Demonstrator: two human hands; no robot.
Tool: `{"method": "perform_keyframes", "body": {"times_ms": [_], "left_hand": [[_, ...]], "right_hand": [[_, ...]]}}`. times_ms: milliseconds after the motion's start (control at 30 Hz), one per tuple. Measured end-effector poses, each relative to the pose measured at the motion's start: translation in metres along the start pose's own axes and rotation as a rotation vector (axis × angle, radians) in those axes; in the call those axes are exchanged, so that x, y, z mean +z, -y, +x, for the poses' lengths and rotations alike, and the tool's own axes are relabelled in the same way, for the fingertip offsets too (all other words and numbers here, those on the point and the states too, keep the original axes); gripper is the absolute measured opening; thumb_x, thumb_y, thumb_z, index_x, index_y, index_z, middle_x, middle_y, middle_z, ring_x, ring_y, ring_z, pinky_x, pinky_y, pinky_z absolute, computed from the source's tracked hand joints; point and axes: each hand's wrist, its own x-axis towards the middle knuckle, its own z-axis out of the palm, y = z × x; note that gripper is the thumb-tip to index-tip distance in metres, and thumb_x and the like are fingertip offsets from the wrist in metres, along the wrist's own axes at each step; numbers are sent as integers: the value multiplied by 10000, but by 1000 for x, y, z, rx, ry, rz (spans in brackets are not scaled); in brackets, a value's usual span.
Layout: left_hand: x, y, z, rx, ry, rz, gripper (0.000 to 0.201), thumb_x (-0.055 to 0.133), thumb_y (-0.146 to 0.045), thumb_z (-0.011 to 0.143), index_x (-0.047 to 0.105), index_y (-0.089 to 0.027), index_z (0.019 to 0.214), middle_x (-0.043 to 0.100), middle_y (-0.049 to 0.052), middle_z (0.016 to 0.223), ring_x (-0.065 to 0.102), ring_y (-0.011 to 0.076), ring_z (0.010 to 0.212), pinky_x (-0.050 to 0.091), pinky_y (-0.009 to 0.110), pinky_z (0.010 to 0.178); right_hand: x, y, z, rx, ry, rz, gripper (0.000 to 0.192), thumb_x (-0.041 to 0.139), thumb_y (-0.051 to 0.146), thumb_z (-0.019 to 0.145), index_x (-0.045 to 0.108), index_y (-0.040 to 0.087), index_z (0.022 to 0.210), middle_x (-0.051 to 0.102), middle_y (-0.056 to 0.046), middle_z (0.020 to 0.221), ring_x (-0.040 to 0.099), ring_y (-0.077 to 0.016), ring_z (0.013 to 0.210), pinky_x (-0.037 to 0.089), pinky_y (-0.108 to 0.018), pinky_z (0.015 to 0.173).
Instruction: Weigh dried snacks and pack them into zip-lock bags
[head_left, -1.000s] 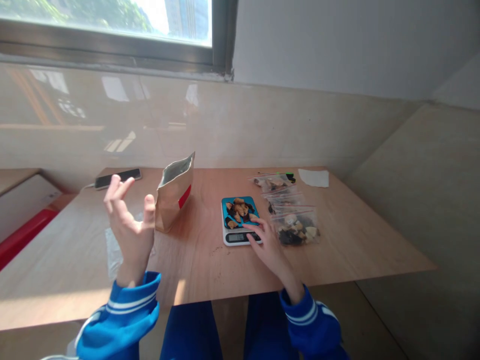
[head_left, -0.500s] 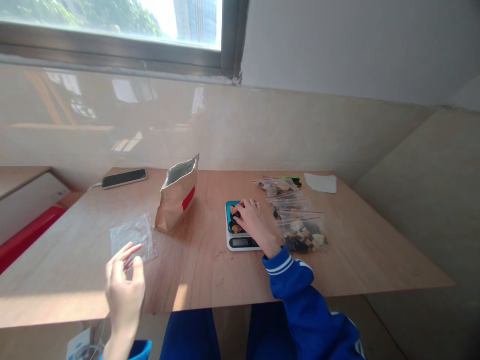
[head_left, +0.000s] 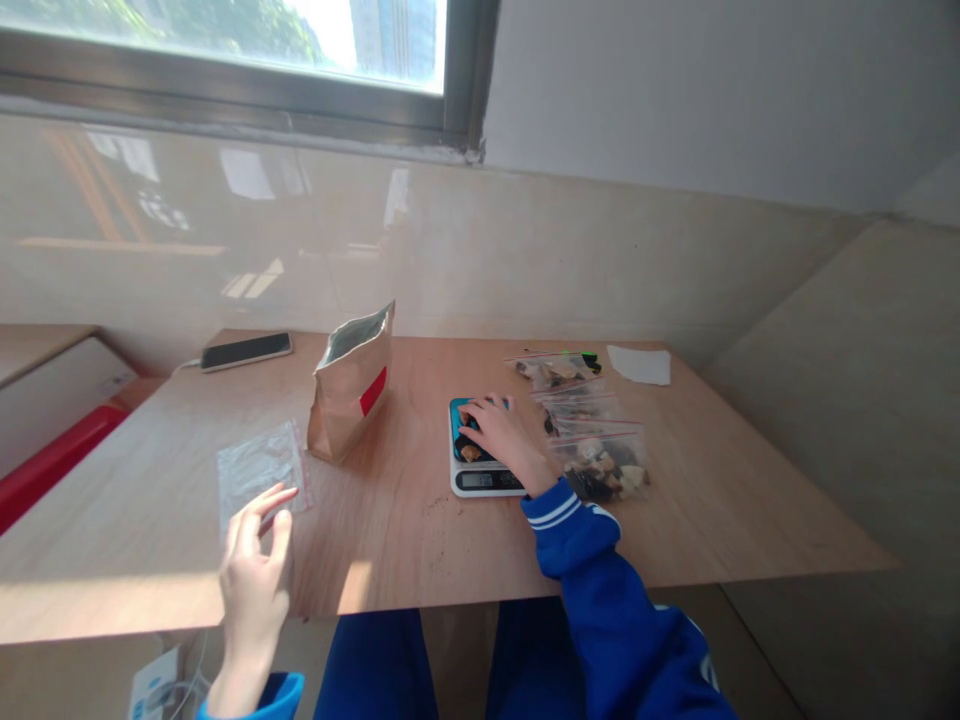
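Right hand (head_left: pixel 504 436) rests over snack pieces (head_left: pixel 471 452) on the scale (head_left: pixel 480 480).

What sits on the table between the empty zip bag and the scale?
In the head view, the open paper pouch stands between the empty zip bag and the scale.

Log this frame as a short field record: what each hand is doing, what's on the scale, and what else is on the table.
left hand: open, fingertips at the near edge of an empty zip bag
right hand: on the snack pieces on the kitchen scale
scale display: lit, digits unreadable
right of scale: filled zip bags in a row
centre: open paper pouch, upright
far left: phone
far right: white paper
surface: wooden table
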Motion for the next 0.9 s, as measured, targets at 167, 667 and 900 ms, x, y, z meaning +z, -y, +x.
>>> {"method": "perform_keyframes", "body": {"times_ms": [167,667,900], "left_hand": [[-3,1,0,-14,19,-4,248,411,-411,878,597,-305,1003,606,74,1199,524,294,1236,402,499,1077],[3,26,23,4,17,168,353,403,-408,838,621,-315,1100,616,59,1236,554,311,1226,397,465,1072],[11,33,59,23,360,240,448,429,-471,856,602,-239,1198,616,79,1328,507,297,1297,406,451,1064]], "right_hand": [[5,4,17,27,-52,67,214,510,172,939,696,246,1014,729,-67,1022,528,-287,1120,263,-501,972],[17,-26,-181,372,-339,479,239,505,309,890,734,272,946,747,-60,930,643,-260,887,520,-424,807],[22,-17,-200,387,-430,379,279,491,326,912,701,289,1091,707,-73,1113,627,-272,1027,482,-459,895]]}}
